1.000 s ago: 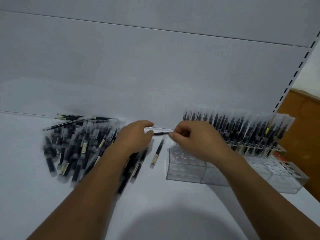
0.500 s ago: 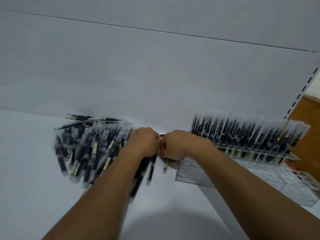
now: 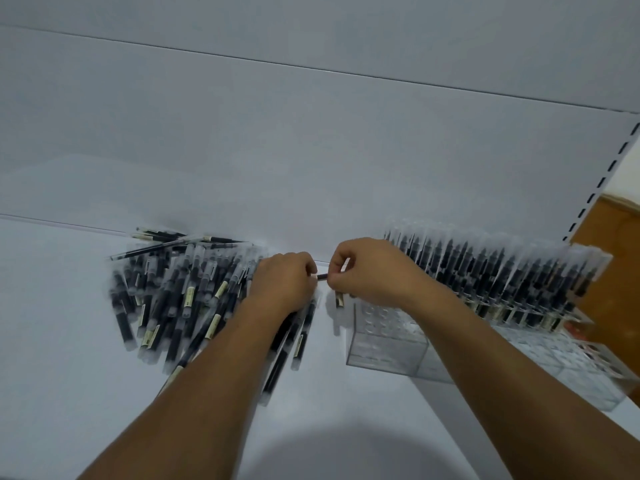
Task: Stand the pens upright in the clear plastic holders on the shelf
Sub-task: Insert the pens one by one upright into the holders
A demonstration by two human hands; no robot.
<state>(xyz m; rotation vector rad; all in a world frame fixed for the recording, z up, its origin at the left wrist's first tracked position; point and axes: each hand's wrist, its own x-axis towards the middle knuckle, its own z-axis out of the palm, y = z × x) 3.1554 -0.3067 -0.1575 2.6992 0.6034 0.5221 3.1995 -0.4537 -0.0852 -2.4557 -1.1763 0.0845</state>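
We look down on a white shelf (image 3: pixel 52 341) that meets a white back panel (image 3: pixel 242 140) along a thin dark line. Two faint horizontal seams (image 3: pixel 311 69) cross the panel higher up. At the right edge, a slotted upright (image 3: pixel 603 181) runs diagonally, its dark slots evenly spaced. Beyond it we see an orange-brown panel (image 3: pixel 613 237) below a strip of pale wall (image 3: pixel 628 174). The light is soft and even, and a rounded shadow (image 3: pixel 329 452) falls across the shelf's near edge.

The pens (image 3: pixel 180 299) heaped by me are black, with frosted clear caps and cream labels. My shelf (image 3: pixel 69 375) is plain white; the holders (image 3: pixel 384 344) are colourless and see-through.
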